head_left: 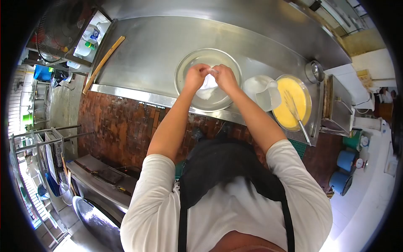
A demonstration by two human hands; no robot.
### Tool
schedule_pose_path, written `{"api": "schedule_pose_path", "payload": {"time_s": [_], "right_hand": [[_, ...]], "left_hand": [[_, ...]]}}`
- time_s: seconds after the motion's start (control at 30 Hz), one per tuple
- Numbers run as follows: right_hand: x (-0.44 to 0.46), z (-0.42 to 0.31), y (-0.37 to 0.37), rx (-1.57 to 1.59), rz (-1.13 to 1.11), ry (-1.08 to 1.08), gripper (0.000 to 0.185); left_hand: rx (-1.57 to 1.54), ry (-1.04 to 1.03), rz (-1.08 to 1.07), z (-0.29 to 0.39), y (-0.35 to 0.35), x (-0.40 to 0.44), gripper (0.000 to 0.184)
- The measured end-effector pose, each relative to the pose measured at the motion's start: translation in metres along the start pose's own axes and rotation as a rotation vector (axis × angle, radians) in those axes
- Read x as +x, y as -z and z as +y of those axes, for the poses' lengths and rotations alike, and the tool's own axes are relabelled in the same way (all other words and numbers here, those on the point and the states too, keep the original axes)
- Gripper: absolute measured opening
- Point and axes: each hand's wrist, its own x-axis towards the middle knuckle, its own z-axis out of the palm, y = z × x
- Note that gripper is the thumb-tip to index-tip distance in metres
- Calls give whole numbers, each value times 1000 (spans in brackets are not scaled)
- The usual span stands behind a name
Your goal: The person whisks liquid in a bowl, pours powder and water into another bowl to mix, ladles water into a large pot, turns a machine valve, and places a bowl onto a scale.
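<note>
My left hand point(196, 77) and my right hand point(225, 79) are side by side above a wide round metal bowl point(179, 67). Between them they pinch the top of a small white bag point(209, 80), thin and partly hidden by my fingers. Below it, white powder point(205, 94) lies on the bottom of the bowl. Just right of the bowl stands a translucent plastic jug point(265, 98). Farther right is a bowl of yellow liquid point(283, 115), with a wire whisk point(292, 107) leaning in it, its handle over the near rim.
The bowls stand on a steel counter point(147, 50) with a raised back wall. A wooden stick point(103, 65) lies at its left end. Small metal bowls point(314, 72) sit at the back right. Behind me at left are a steel worktop point(92, 168) and a large wok point(94, 218).
</note>
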Motion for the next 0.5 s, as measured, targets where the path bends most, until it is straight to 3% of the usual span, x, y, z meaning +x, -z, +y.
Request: {"api": "schedule_pose_path", "payload": {"time_s": [0.13,0.23,0.4,0.5], "right_hand": [[2,2,1,104,1,-26,15],[2,5,-2,162,1,-54,16],[-1,2,6,119,15,-192,18],[-5,24,0,-12,4,-117,18]], "left_hand": [[465,-254,190,-42,5,-18,21],[270,15,4,-57,3,-29,22],[286,-102,103,-47,-6,-20,12],[314,-135,121,-23,-3,-12,11]]}}
